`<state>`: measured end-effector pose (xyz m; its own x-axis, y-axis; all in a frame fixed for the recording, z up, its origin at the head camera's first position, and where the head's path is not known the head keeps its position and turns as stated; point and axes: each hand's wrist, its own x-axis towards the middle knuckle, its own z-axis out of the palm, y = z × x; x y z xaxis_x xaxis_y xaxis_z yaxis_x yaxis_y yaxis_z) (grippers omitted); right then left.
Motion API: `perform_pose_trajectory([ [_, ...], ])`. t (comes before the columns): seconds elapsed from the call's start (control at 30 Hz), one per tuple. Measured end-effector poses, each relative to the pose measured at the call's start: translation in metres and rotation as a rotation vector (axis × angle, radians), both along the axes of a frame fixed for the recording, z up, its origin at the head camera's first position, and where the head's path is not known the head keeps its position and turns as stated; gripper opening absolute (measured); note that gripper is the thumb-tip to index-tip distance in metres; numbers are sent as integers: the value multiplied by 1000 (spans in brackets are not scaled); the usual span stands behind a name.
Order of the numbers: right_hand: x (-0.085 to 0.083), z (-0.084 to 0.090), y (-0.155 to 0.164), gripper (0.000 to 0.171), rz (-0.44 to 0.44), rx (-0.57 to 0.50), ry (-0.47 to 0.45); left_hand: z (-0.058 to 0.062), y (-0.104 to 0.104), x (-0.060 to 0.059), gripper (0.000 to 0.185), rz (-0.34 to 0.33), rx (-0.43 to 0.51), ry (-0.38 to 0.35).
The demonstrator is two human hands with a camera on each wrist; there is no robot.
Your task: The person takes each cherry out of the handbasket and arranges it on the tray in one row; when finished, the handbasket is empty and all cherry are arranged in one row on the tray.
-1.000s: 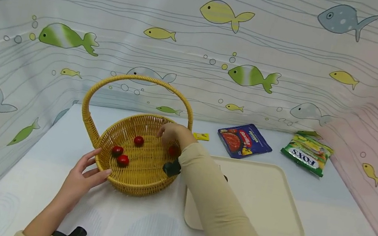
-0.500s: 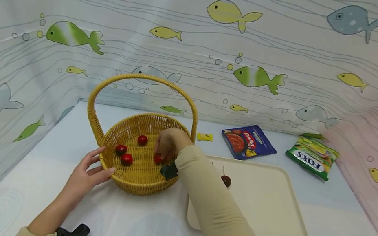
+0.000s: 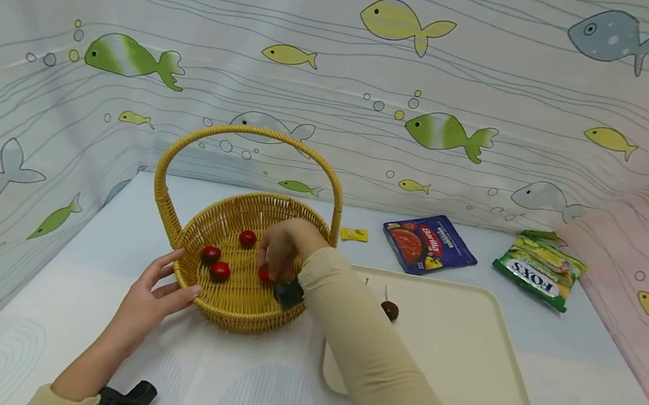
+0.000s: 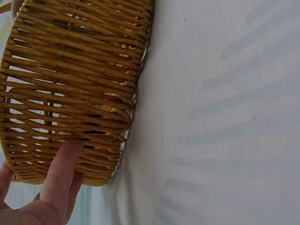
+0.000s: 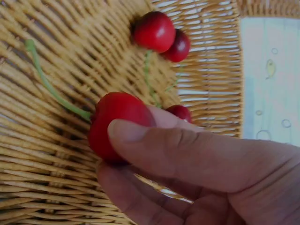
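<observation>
**Cherry pinched inside the wicker basket**

While the left hand [image 3: 154,292] lies with straight fingers against the outer wall of the wicker basket [image 3: 231,308], the right hand [image 3: 286,242] reaches down inside it and pinches a red cherry [image 5: 112,124] between thumb and fingers — the wrist view shows the thumb laid across the fruit and a long green stem [image 5: 47,84] running off over the weave. From above, that cherry [image 3: 265,274] sits low on the basket floor, toward the side nearest the tray, half covered by the hand.

Three more cherries lie loose on the floor of the basket: one [image 3: 246,238] toward the far side, and two close together, one [image 3: 211,254] just behind the other [image 3: 219,271], on the side near the left hand. The left-wrist view shows a fingertip [image 4: 65,159] pressed flat on the woven wall, the basket standing on the pale tablecloth [image 4: 225,117].

Just to the right of the basket is a cream tray [image 3: 461,387] holding a single darker cherry [image 3: 389,310] near its left edge. Beyond the tray, against the fish-print backdrop [image 3: 344,78], lie a blue pouch [image 3: 429,242], a green sweet bag [image 3: 538,277] and a small yellow packet [image 3: 354,234] — all well apart from both hands. The basket's arched handle [image 3: 258,135] stands upright over it.
</observation>
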<state>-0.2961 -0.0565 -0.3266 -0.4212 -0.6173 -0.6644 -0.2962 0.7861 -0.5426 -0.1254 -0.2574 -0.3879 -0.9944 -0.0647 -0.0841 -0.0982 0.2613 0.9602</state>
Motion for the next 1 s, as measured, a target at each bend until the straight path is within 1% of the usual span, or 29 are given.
perform_pose_trajectory([
  [0.03, 0, 2, 1, 21, 16, -14, 15, 0, 0, -1, 79, -3, 0, 1],
  [0.1, 1, 8, 1, 22, 19, -57, 16, 0, 1, -1, 79, -7, 1, 3],
  [0.2, 4, 20, 3, 23, 7, -126, -2, 1, 2, -1, 79, -8, 18, -2],
  [0.3, 9, 31, 6, 23, 12, -208, 11, 2, 2, -1, 80, 0, 22, -13],
  [0.4, 17, 39, 11, 25, 5, -298, 15, 4, 1, 0, 80, 6, 17, -24],
  [0.5, 26, 45, 19, 26, 6, -353, 31, 4, 0, 0, 81, 11, 7, -34],
  [0.63, 38, 50, 35, 29, 15, -411, 91, 3, 0, 1, 82, 16, -3, -45],
  [0.77, 48, 52, 54, 29, 50, -483, 162, 3, 1, 0, 83, 18, -13, -51],
  [0.87, 54, 52, 70, 28, 75, -518, 220, 3, 2, -2, 82, 17, -16, -49],
  [1.0, 62, 49, 91, 27, 45, -531, 293, 4, 3, -2, 83, 19, -19, -53],
])
